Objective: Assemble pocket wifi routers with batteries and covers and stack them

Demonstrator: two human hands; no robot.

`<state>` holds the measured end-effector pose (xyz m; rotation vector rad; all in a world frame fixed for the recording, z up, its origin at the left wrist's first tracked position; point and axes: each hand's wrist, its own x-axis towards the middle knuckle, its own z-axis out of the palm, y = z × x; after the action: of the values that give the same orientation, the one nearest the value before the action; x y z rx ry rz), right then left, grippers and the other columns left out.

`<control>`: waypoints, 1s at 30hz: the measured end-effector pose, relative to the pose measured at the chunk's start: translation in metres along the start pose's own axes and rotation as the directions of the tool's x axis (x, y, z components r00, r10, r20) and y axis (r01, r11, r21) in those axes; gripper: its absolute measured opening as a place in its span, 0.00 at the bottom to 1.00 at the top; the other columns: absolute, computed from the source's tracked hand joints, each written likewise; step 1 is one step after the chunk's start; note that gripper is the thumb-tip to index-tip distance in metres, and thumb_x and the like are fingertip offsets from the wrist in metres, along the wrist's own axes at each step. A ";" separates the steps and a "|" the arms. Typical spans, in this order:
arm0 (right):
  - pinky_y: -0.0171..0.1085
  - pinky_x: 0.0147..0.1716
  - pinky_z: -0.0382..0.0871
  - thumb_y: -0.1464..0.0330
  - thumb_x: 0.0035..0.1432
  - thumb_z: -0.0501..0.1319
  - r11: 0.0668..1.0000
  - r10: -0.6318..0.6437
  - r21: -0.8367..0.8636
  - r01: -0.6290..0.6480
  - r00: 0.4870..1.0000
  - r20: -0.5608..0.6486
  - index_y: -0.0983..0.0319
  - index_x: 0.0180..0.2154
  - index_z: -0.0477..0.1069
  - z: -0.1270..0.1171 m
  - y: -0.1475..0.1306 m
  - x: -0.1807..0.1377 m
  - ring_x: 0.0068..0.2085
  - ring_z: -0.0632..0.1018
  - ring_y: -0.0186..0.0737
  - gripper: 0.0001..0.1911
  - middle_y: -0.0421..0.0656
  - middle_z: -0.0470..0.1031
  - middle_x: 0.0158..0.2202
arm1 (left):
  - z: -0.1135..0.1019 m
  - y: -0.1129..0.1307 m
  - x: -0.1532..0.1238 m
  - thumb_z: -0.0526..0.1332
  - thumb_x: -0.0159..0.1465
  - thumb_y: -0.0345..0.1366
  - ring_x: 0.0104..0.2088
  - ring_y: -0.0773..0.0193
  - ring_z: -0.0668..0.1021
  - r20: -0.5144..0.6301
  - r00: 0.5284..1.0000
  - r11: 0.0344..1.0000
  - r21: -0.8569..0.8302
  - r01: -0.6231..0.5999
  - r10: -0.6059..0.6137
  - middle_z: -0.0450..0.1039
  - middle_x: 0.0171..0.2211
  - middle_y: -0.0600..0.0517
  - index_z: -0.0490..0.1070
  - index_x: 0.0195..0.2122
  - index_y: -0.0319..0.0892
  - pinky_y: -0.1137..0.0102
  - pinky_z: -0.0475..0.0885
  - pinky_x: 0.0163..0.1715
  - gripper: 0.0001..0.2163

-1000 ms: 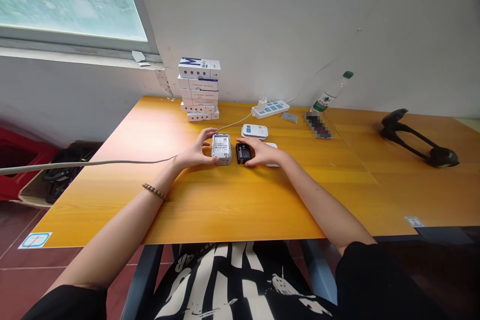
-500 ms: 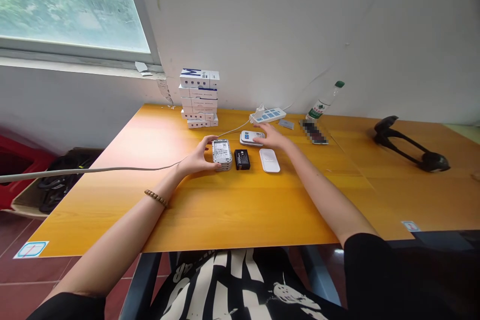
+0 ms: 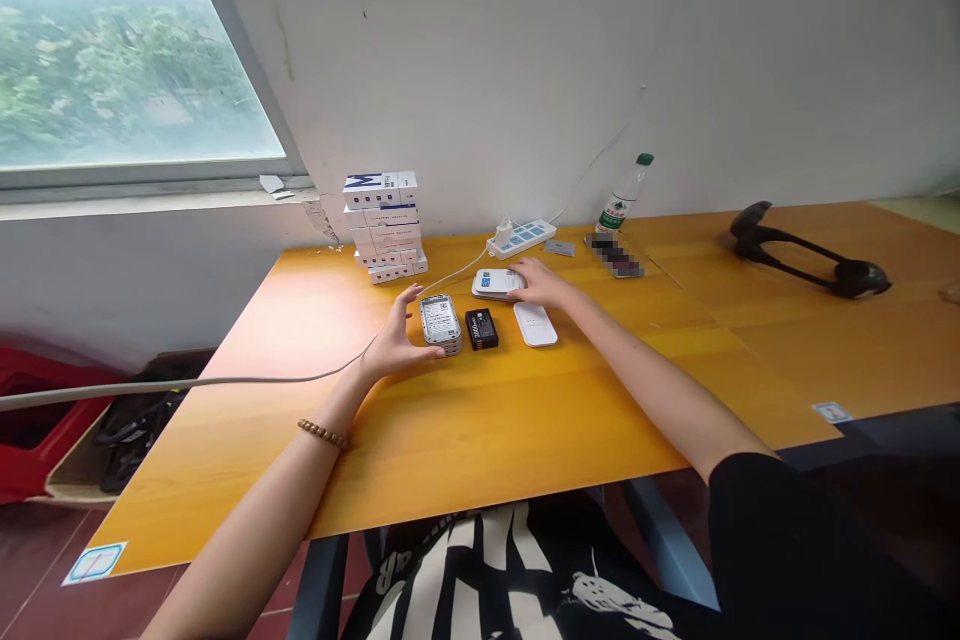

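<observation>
Currently: left hand (image 3: 395, 345) half open, cupped against silver-framed device stack (image 3: 440, 324), no firm grip shown | right hand (image 3: 541, 284) spread, fingertips on white pocket device (image 3: 495, 284) | 1 black battery pack (image 3: 481, 329) between, untouched on bench (image 3: 525, 420)

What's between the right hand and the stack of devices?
The black battery lies directly right of the stack of devices, and the white flat device under the fingers of the right hand sits just beyond it. Nothing lies between the stack and the left hand.
</observation>
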<state>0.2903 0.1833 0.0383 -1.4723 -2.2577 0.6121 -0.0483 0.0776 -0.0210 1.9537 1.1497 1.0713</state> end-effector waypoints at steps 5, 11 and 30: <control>0.49 0.53 0.75 0.59 0.63 0.69 0.981 -0.007 0.194 0.014 0.999 -0.038 0.60 0.62 0.72 0.006 -0.033 -0.070 0.50 0.80 0.50 0.28 0.52 0.78 0.55 | -0.017 0.042 -0.017 0.63 0.70 0.57 0.77 0.34 0.55 0.003 1.000 0.998 -0.060 0.004 -0.004 0.42 0.79 0.40 0.43 0.75 0.56 0.35 0.63 0.70 0.39; 0.40 0.43 0.74 0.49 0.62 0.71 0.226 0.073 0.936 -0.269 0.963 0.259 0.60 0.42 0.75 0.061 -0.103 -0.178 0.40 0.80 0.41 0.22 0.44 0.80 0.40 | -0.010 0.112 -0.057 0.72 0.66 0.48 0.75 0.39 0.63 0.125 0.992 0.991 -0.131 -0.007 0.024 0.58 0.75 0.43 0.51 0.73 0.58 0.41 0.68 0.71 0.39; 0.57 0.67 0.71 0.59 0.61 0.72 0.544 -0.008 0.828 -0.134 0.986 0.164 0.58 0.60 0.79 0.081 -0.102 -0.211 0.65 0.79 0.58 0.27 0.49 0.80 0.63 | 0.103 0.098 -0.106 0.78 0.55 0.40 0.73 0.41 0.67 -0.032 0.974 0.853 -0.490 0.181 -0.226 0.64 0.70 0.41 0.66 0.62 0.48 0.43 0.57 0.76 0.35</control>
<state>0.2511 -0.0603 0.0104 -0.9901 -1.5416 1.6039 0.0490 -0.0707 -0.0252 1.3727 0.9864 1.2021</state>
